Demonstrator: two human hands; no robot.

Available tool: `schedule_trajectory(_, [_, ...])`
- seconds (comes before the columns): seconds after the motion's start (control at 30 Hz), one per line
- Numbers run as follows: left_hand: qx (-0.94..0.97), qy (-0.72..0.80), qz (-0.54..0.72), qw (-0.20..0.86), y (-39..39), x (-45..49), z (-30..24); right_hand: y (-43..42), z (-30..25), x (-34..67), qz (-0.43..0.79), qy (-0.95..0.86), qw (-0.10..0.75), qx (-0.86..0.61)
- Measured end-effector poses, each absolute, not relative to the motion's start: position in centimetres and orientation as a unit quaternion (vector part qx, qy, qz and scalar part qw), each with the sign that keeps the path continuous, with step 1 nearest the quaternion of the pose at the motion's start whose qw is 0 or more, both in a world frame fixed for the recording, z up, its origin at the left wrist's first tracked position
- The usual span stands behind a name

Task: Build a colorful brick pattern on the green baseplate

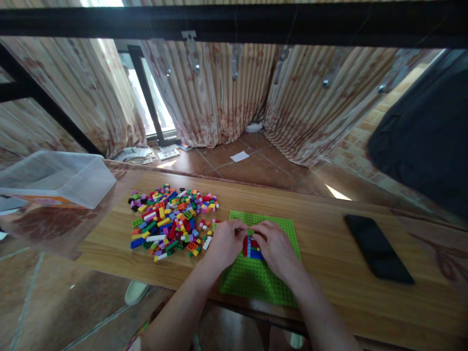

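Observation:
A green baseplate (256,282) lies flat on the wooden table (321,229). On it stands a small build of red, blue and white bricks (252,248). My left hand (226,243) and my right hand (276,246) meet over the top of that build, fingers curled and pinched together on a small green piece (250,232) at its top. A heap of loose bricks in many colours (171,219) spreads on the table just left of my left hand.
A clear plastic tub (58,178) stands at the table's left end. A black phone (378,247) lies face up to the right of the baseplate. Striped curtains and a tiled floor lie beyond the table's far edge.

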State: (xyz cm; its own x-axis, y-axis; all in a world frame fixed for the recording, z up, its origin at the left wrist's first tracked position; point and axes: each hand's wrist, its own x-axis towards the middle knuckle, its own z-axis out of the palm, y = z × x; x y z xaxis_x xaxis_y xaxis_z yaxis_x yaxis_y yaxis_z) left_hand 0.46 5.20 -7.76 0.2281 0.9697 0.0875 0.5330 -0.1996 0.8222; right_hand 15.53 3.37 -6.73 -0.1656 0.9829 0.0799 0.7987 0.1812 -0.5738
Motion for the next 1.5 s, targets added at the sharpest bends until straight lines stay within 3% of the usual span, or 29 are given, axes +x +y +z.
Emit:
schedule_trajectory(0.4, [0.696, 0.526, 0.350, 0.342, 5.0, 0.0, -7.6, 3.7, -7.0, 18.7, 0.188, -0.649, 0.361, -0.643])
schedule_trajectory(0.63, [0.724, 0.516, 0.335, 0.312, 4.2, 0.4, -7.9, 3.6, -7.4, 18.4, 0.195, -0.671, 0.346, -0.626])
schedule_trajectory(0.97, [0.746, 0.514, 0.322, 0.275, 3.6, 0.9, -8.3, 3.4, -8.1, 17.3, 0.181, -0.755, 0.238, -0.583])
schedule_trajectory(1.5, [0.770, 0.515, 0.288, 0.244, 3.5, 1.1, -8.2, 3.7, -8.8, 17.7, 0.180, -0.760, 0.229, -0.581])
